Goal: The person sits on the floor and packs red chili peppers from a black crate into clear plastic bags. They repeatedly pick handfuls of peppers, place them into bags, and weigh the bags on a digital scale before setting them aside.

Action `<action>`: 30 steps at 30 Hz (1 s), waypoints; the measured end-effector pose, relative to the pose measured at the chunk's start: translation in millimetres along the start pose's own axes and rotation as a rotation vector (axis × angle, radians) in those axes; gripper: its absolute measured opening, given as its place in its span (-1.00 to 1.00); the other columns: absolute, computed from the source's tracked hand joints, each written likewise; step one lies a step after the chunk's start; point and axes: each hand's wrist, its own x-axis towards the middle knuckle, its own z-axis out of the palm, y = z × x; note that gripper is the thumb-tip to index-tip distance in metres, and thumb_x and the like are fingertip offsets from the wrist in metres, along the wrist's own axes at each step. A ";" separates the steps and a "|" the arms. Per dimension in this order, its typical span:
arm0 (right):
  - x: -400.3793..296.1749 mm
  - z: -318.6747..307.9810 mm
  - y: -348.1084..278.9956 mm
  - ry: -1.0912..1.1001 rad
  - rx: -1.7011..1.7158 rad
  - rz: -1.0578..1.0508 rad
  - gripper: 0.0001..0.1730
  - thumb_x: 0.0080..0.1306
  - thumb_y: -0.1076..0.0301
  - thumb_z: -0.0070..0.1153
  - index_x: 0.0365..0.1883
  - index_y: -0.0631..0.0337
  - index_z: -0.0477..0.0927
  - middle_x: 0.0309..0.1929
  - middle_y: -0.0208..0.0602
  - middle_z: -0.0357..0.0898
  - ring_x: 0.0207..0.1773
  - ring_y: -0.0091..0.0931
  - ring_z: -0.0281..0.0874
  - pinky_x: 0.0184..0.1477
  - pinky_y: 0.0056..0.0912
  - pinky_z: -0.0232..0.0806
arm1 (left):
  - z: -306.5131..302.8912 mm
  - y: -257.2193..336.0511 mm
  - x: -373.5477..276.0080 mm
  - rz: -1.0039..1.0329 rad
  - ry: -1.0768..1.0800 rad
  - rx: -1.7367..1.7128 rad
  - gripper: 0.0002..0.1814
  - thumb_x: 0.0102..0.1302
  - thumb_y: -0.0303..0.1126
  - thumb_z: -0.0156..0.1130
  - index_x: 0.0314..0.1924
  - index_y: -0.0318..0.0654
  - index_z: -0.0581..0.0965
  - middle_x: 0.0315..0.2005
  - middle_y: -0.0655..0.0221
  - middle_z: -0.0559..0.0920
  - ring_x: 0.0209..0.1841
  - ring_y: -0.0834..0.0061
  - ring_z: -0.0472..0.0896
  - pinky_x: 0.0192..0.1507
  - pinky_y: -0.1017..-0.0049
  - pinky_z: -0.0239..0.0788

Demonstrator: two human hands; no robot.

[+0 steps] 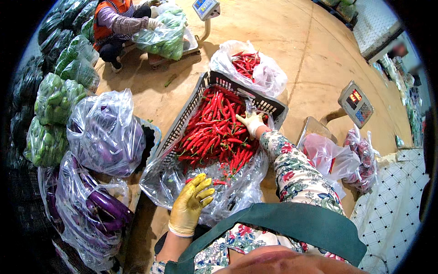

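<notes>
Before me a black plastic crate [178,122], lined with clear plastic film [154,181], holds a heap of red chili peppers [219,126]. My right hand [252,121], in a whitish glove, rests against the peppers near the crate's right far corner, its fingers spread. Whether it holds a pepper cannot be made out. My left hand [192,204] wears a yellow-stained glove and is raised above the film at the crate's near end. Its fingers are apart and nothing is in them.
Beyond the crate stands a white plastic bag [270,73] of chilies. A digital scale [356,104] and bagged red produce [325,154] are at right. Bagged eggplants [106,205] and bagged green vegetables [51,137] line the left. A co-worker [116,24] crouches by another scale [205,8].
</notes>
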 end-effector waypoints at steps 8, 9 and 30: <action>62.6 41.3 7.5 -0.137 0.116 0.138 -0.48 0.41 -0.04 -0.23 0.31 -0.22 0.33 0.41 -0.26 0.18 0.46 -0.30 0.10 0.25 0.37 0.04 | -1.9 0.6 -0.8 -0.012 0.000 0.009 -0.42 0.33 -0.10 0.06 0.28 -0.23 0.34 0.12 0.24 0.53 0.03 0.33 0.55 0.11 0.34 0.34; 61.7 40.5 1.1 -0.161 0.069 0.125 -0.45 0.42 -0.09 -0.29 0.31 -0.17 0.32 0.42 -0.28 0.18 0.47 -0.35 0.08 0.25 0.38 0.02 | -3.2 0.5 -2.4 -0.007 0.005 0.010 -0.42 0.34 -0.10 0.06 0.28 -0.24 0.34 0.11 0.24 0.53 0.03 0.33 0.55 0.10 0.34 0.35; -5.1 -21.8 37.1 0.378 0.985 -0.380 -0.57 -0.13 0.52 0.34 -0.25 0.14 0.49 -0.38 -0.42 0.51 -0.29 -0.56 0.44 -0.26 -0.41 0.39 | -4.2 -0.7 -18.7 -0.049 -0.103 -0.016 -0.44 0.36 -0.12 0.04 0.28 -0.23 0.33 0.11 0.25 0.53 0.04 0.34 0.55 0.10 0.31 0.36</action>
